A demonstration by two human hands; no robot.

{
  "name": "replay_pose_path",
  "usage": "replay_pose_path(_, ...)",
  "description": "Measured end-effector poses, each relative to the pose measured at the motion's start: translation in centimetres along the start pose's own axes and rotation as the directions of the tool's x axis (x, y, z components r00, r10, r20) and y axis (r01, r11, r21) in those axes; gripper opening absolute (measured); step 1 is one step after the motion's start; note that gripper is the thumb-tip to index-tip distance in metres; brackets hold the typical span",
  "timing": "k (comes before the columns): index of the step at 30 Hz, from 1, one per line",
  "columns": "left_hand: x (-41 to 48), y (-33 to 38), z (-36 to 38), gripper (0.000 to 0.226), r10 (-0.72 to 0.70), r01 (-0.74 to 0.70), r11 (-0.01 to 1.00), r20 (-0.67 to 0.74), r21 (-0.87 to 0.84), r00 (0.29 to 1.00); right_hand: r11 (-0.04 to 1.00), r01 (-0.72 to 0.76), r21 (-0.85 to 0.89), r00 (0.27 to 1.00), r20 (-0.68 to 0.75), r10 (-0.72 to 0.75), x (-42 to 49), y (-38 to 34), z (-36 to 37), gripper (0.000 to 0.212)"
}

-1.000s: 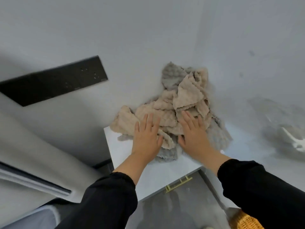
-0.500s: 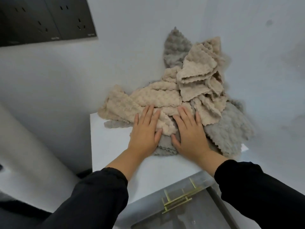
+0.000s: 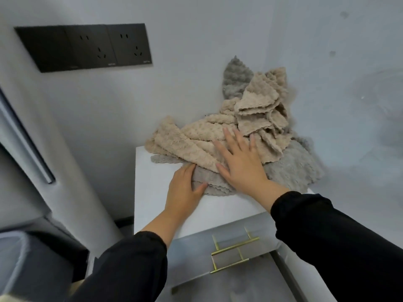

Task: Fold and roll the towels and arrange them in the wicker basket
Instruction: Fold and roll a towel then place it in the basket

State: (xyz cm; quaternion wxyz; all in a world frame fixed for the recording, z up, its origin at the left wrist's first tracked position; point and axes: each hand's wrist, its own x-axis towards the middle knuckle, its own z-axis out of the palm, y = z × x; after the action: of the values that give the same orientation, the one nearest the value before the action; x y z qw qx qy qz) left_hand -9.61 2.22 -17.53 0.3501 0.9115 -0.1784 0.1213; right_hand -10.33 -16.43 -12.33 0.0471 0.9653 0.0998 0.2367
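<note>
Head view: towels (image 3: 189,144) lie under right hand (image 3: 242,168).

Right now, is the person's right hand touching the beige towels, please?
Touching: the head view shows the right hand lying flat, fingers spread, directly on the beige towels.

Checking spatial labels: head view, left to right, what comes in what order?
Black socket panel → left hand → right hand → grey towel at the pile's right edge.
</note>
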Motion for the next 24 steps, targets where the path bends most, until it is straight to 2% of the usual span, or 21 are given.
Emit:
replay_pose_path(5,0.6,-0.2,0.8,0.013,-0.043,0.049,0.998,-0.162,0.030,0.986,0.966,0.231,-0.112,0.969,0.114,-0.218,2.5,0.1,0.4,0.059)
replay_pose_path(8,0.9,-0.2,0.7,0.012,-0.100,0.103,0.995,-0.151,0.010,0.983,0.934,0.299,-0.196,0.949,0.162,-0.270,3.4,0.6,1.2,0.058)
replay_pose_path(11,1.2,0.3,-0.1,0.016,-0.088,0.090,0.996,-0.157,0.007,0.984,0.922,0.284,-0.263,0.951,0.197,-0.236,4.2,1.3,1.6,0.055)
replay_pose_path(16,1.8,2.1,-3.1,0.017,0.091,-0.076,0.994,-0.209,0.081,0.974,0.924,0.170,-0.342,0.964,0.253,-0.083,5.0,3.1,1.0,0.058)
replay_pose_path(18,1.9,2.8,-4.9,0.015,0.107,-0.085,0.992,-0.269,0.089,0.957,0.926,0.117,-0.359,0.960,0.278,-0.013,4.9,4.0,0.4,0.056)
replay_pose_path(21,2.2,4.2,-7.5,0.016,0.050,-0.042,0.999,-0.289,0.035,0.956,0.967,0.068,-0.246,0.969,0.247,-0.005,4.1,3.7,-0.7,0.056)
replay_pose_path(24,2.4,5.8,-9.2,0.017,0.035,-0.029,0.999,-0.210,0.032,0.977,0.998,-0.044,0.042,0.998,0.047,0.042,2.9,1.7,-1.9,0.049)
